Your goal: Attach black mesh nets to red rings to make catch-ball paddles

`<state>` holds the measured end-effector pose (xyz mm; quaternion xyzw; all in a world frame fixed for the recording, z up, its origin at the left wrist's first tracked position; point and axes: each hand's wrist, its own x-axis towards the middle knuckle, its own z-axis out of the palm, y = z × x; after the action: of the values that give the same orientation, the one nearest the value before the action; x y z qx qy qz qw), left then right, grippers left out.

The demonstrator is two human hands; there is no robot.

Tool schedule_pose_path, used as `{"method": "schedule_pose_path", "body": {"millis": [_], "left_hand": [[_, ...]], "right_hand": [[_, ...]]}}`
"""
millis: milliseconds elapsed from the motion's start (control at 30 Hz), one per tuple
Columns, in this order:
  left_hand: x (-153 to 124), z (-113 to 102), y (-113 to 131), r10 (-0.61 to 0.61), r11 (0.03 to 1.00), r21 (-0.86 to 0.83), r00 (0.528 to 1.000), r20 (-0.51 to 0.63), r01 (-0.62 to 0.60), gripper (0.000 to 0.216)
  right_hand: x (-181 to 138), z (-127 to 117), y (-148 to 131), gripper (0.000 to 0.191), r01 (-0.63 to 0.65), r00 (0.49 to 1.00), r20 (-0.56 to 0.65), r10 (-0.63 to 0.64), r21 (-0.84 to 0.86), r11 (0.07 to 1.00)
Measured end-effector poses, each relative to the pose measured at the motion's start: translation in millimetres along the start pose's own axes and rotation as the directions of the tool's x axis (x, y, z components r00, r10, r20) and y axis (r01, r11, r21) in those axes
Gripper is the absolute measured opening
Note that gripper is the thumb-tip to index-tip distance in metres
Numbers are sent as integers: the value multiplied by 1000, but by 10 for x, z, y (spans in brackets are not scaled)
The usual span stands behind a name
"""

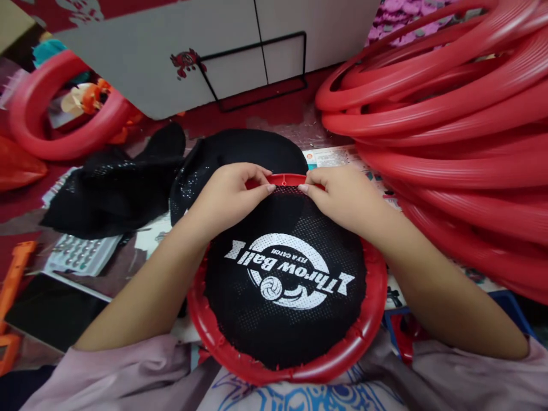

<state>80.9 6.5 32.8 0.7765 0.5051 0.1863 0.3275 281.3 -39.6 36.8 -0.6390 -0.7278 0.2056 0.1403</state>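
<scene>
A round black mesh net (278, 222) with white "Throw Ball" lettering, upside down to me, lies inside a red plastic ring (377, 291) that rests against my lap. At the ring's far side, my left hand (240, 185) pinches the net's edge and the rim between thumb and fingers. My right hand (329, 188) pinches the same edge a little to the right. Between the hands a bare stretch of red rim shows a small hook or peg. Along the nearer rim the net's edge is caught at several points.
Red rings (449, 131) are piled high on the right. More black mesh discs (252, 148) and crumpled black fabric (115, 194) lie beyond my left arm. A tray of small parts (83, 254), a dark tablet-like slab (53, 311) and an orange frame (15, 285) sit left.
</scene>
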Motion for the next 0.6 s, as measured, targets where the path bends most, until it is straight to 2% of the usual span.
{"method": "schedule_pose_path", "body": {"millis": [367,600], "left_hand": [[26,48,-27,-54,999,-2,998,-26,54,18],[28,58,6,-47,998,46,998,-43,49,15]], "right_hand": [[11,-2,15,22,-8,1000,7,8,-24,1000],[32,24,18,23,-6,1000,-10,6,-46,999]]}}
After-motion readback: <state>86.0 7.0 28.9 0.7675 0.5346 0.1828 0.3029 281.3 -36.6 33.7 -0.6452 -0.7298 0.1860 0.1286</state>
